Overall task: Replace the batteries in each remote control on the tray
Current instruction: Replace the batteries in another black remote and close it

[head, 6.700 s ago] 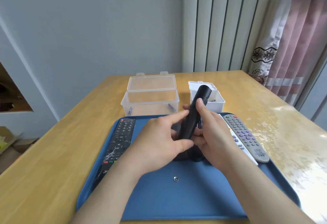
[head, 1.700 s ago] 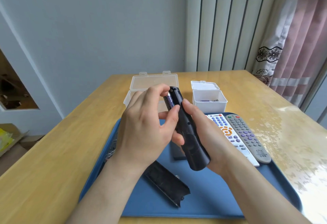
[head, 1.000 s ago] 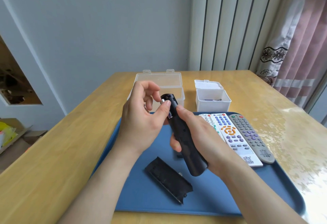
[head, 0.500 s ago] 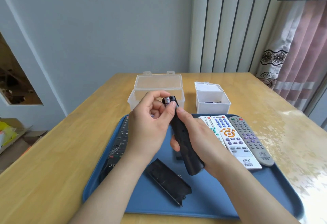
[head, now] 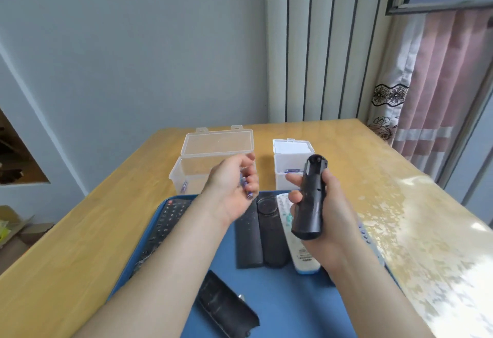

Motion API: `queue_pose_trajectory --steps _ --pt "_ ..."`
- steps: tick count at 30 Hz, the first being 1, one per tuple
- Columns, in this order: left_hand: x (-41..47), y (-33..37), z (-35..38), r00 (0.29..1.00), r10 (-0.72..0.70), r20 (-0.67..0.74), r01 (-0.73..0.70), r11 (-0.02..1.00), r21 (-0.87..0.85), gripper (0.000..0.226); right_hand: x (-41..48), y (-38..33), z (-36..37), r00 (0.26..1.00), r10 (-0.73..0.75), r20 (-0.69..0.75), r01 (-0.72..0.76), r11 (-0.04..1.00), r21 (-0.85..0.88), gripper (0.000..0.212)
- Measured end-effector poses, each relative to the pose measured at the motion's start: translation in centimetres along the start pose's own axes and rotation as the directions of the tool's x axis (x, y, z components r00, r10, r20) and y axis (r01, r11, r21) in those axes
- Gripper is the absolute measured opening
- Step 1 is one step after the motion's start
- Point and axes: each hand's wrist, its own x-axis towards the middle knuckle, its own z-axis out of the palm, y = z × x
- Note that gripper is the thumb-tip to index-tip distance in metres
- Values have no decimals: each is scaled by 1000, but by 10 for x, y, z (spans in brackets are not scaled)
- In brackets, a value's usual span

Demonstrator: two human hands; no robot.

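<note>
My right hand (head: 329,204) grips a black remote (head: 309,199) upright above the blue tray (head: 293,308), its open battery bay facing me. My left hand (head: 232,185) has its fingers curled round purple batteries (head: 246,185), a little in front of the clear open box (head: 210,167). The remote's black battery cover (head: 226,308) lies on the tray near me. Two black remotes (head: 260,233) and a white remote (head: 296,241) lie side by side mid-tray. A large black remote (head: 162,228) lies along the tray's left edge.
A small white box (head: 292,159) holding a purple battery stands behind the tray on the right. A battery (head: 184,187) lies in the clear box. The wooden table (head: 400,204) has a glossy cover. A curtain (head: 440,92) hangs at far right.
My left hand has pulled the batteries out of the black remote and moved left toward the clear box. My right hand has carried the remote to the right.
</note>
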Motion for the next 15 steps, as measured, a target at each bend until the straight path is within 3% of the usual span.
queue_pose_trajectory --steps 7,13,15 --pt "58 2 88 976 218 -26 -205 947 249 29 10 -6 -17 999 18 -37 -15 996 93 56" --pt "63 -4 74 931 365 -9 -342 881 326 30 9 -9 -13 999 51 10 -52 983 175 54" --pt "35 1 57 905 414 100 -412 792 451 32 8 -11 -13 991 105 82 -123 956 267 51"
